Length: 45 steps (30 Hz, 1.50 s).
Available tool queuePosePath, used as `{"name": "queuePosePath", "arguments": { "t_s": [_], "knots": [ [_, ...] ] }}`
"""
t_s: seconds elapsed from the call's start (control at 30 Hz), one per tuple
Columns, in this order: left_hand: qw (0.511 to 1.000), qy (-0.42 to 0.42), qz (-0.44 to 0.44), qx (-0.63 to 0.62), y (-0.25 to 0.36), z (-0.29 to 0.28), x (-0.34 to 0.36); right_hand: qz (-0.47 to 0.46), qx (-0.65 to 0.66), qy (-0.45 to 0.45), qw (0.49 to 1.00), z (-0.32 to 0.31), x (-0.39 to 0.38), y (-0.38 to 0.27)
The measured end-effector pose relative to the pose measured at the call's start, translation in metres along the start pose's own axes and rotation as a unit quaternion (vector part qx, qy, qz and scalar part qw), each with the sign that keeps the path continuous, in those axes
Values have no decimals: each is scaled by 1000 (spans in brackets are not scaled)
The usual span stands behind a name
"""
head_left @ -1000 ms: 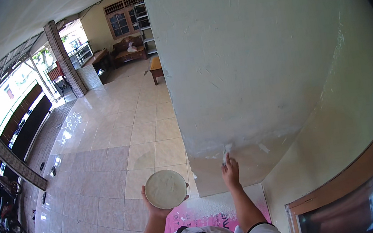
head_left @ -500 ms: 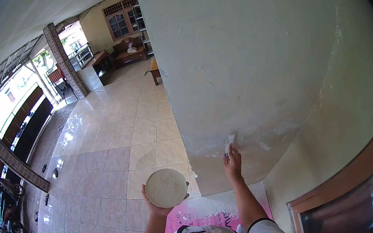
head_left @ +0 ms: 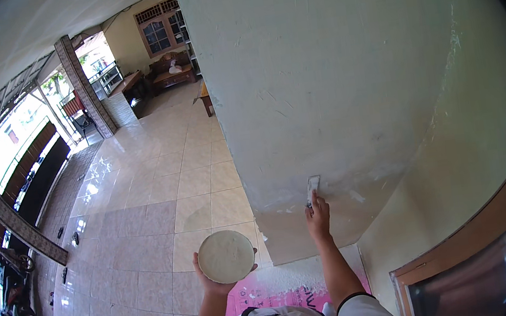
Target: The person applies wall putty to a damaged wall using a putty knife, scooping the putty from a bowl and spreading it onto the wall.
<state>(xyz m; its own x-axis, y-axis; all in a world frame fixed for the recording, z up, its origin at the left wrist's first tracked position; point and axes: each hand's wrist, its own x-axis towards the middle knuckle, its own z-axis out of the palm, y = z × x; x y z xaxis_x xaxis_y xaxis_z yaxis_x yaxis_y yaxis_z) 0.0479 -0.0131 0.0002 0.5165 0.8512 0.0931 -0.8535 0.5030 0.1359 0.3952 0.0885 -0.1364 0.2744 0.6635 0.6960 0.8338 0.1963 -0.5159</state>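
My left hand (head_left: 210,280) is closed round a round, shallow tub (head_left: 226,257) of pale, smooth paste, its fingers showing at both sides of the rim. My right hand (head_left: 318,218) grips a putty knife (head_left: 313,184) by its handle, one finger stretched along it toward the blade. The light-coloured blade lies against the lower part of the grey-green wall (head_left: 322,98). Whitish smears and a worn, brownish band mark the wall around the knife.
A pink sheet (head_left: 264,291) strewn with white crumbs lies at the wall's foot. On the right is a wood-framed pane (head_left: 474,282). Glossy floor tiles (head_left: 130,244) stretch left toward a wooden bench (head_left: 170,73), a pillar (head_left: 82,84) and a parked motorcycle (head_left: 20,304).
The putty knife has turned more upright and shifted slightly, with its blade facing me more. My left hand and the tub have stayed nearly in place. The view has shifted a little.
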Motion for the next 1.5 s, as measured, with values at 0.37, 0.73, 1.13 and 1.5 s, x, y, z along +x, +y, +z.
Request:
{"name": "queuePosePath", "arguments": {
  "t_s": [0.37, 0.73, 1.13, 1.5],
  "knots": [
    [1000, 23, 12, 18, -8, 7, -1, -19, -32, -15, 999, -3, -22, 12],
    [999, 21, 10, 32, -11, -4, 9, 9, -24, -57, 998, 12, -52, 35],
    [999, 0, 6, 51, -18, -4, 10, 18, -95, -127, 987, 1, -100, 40],
    [998, -9, -44, 47, -66, 18, 49, 102, 213, -162, 958, -204, 14, -84]
  ]
}}
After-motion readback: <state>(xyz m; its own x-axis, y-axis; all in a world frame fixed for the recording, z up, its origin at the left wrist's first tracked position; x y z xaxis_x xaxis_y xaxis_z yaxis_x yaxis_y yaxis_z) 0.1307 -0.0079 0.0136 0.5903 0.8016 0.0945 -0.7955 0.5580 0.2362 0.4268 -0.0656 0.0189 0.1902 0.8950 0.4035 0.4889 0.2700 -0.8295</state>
